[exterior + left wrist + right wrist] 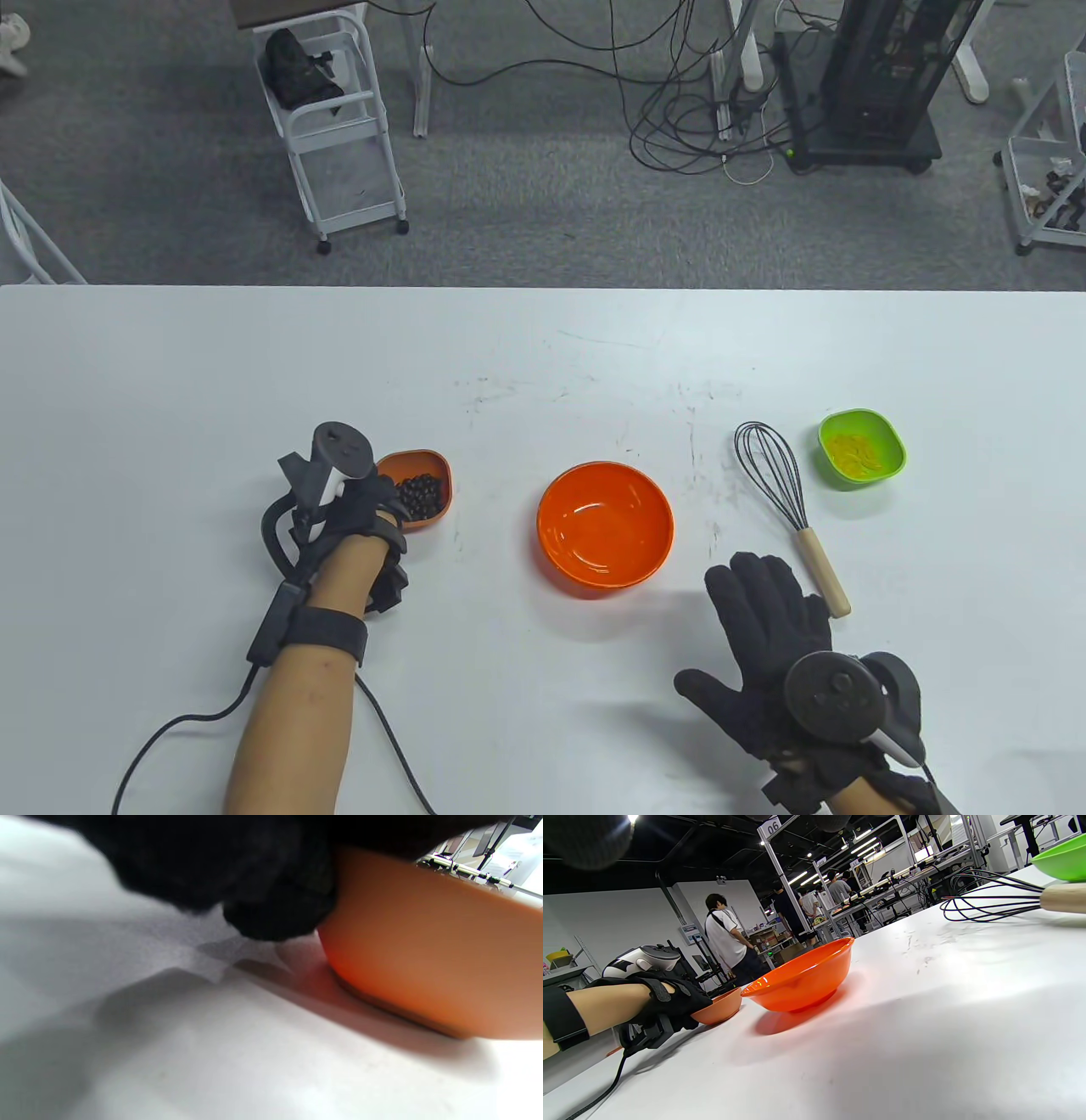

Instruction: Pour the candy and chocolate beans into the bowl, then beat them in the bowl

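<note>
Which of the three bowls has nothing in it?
The big orange bowl in the middle. The small orange bowl holds dark chocolate beans, and the green bowl holds yellow candy.

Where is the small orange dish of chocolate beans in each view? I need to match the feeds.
Table view: the small orange dish sits left of centre, at the left hand.
Left wrist view: its outer wall fills the right side, with gloved fingers against it.
Right wrist view: lower left, beside the left hand.
Shared landmark: the big orange bowl, seen in the table and right wrist views only.
</note>
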The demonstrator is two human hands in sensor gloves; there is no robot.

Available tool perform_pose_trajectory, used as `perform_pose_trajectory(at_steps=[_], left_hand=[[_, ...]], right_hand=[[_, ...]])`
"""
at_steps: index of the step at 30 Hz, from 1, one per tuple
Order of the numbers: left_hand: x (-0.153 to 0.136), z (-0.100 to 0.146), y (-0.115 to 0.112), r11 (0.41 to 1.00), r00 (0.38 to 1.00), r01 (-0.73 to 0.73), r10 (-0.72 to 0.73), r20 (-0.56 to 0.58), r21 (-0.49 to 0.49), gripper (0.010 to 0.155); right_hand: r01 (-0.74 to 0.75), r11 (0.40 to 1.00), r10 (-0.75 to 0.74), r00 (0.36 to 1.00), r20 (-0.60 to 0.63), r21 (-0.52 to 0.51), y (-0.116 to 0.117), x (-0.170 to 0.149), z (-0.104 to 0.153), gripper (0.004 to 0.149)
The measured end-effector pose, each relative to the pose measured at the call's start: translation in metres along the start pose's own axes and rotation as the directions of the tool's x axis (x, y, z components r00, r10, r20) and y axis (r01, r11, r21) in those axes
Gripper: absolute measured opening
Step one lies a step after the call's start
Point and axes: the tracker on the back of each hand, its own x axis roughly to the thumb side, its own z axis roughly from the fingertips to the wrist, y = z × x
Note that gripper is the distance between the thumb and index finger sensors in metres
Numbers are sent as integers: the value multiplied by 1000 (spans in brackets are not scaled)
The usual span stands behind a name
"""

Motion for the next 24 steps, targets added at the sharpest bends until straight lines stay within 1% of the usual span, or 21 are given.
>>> perform_pose_trajectory(at_steps=[4, 7, 9, 11, 13, 18, 22, 24], left_hand=[[4, 2, 5, 1000, 1000, -18, 17, 11, 8, 50], [12, 9, 13, 999, 998, -27, 25, 50, 41, 50], [20, 15, 19, 999, 996, -17, 13, 83, 42, 50], [31, 24, 26, 997, 995, 27, -34, 98, 73, 49], [40, 32, 32, 995, 991, 35, -47, 126, 96, 48], [69, 53, 44, 993, 976, -69, 48, 213, 95, 47], [96, 72, 46, 991, 966, -57, 23, 257, 125, 47], [111, 79, 41, 994, 958, -41, 11, 285, 102, 47]], right_hand=[[2, 1000, -2, 1000, -5, -1, 0, -1, 0, 100], [3, 1000, -3, 1000, -12, 2, 0, -2, -1, 100], [0, 1000, 0, 1000, -15, 8, 0, -2, -1, 100], [-4, 1000, 5, 1000, -23, 30, 1, -3, -2, 100], [-7, 999, 8, 1000, -26, 41, 2, -3, -2, 101], [-7, 998, 9, 999, -40, 56, 3, -5, -3, 101], [-1, 998, 4, 999, -45, 55, 2, -6, -4, 101], [-1, 998, 3, 999, -42, 55, 2, -6, -4, 101]])
